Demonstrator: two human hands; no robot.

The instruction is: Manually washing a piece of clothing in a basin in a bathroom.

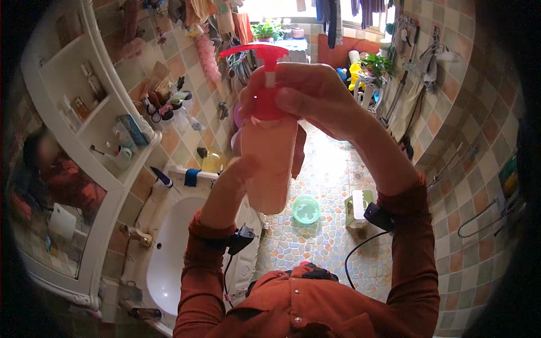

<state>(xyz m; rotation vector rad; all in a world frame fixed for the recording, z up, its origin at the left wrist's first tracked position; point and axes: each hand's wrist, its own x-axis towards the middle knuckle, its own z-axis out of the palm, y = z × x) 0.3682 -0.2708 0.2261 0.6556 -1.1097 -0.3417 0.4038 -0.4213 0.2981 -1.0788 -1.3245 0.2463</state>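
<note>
A pale pink pump bottle (269,169) with a red pump top (265,101) is held upright in front of me. My left hand (243,170) wraps round the bottle's body from behind, its fingertips showing past the right side. The collar below the pump is gripped by my right hand (313,93), with the thumb on its near side and fingers curled behind. The red spout points left, and a pale stem shows between pump head and collar.
A white sink (177,253) lies at the lower left beneath a mirrored cabinet (107,163) with toiletries. On the pebble-patterned floor stand a green basin (306,209) and a box with a white lid (360,205). Clothes (329,19) hang by the far window.
</note>
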